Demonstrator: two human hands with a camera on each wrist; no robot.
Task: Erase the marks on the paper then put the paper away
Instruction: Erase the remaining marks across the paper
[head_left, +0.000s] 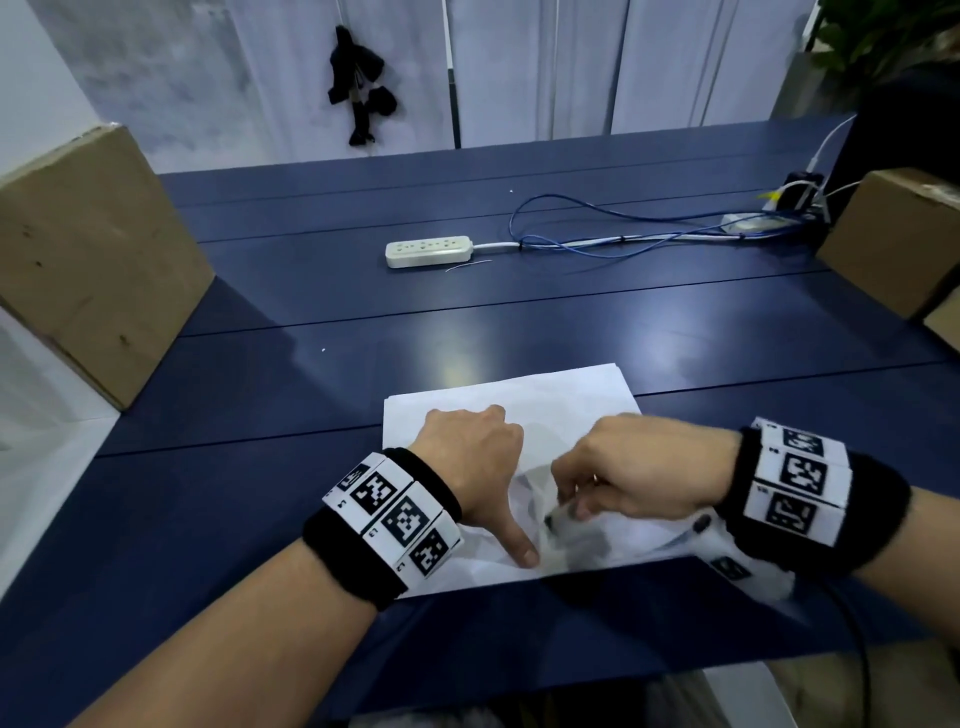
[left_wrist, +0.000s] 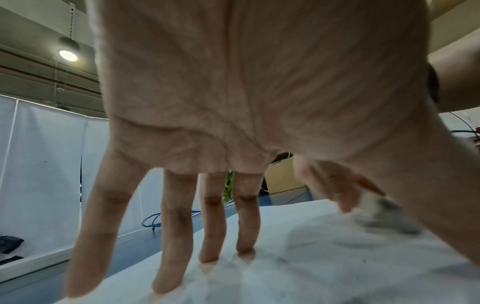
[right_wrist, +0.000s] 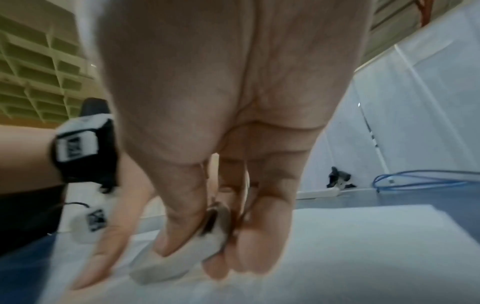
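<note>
The room is evenly lit from overhead; a round ceiling lamp (left_wrist: 68, 55) glows in the left wrist view. A soft sheen lies on the blue table (head_left: 519, 322) beyond the grip. The right hand (head_left: 644, 467) and its eraser (right_wrist: 182, 261) smear with motion blur, and a grey shadow falls on the paper (head_left: 561, 400) beneath them. Both wrist views are soft and bowed at the edges. The left hand (head_left: 472, 457) looks sharper.

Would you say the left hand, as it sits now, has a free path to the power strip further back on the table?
Probably yes: bare table lies between the left hand and the power strip, though that hand presses the paper.
</note>
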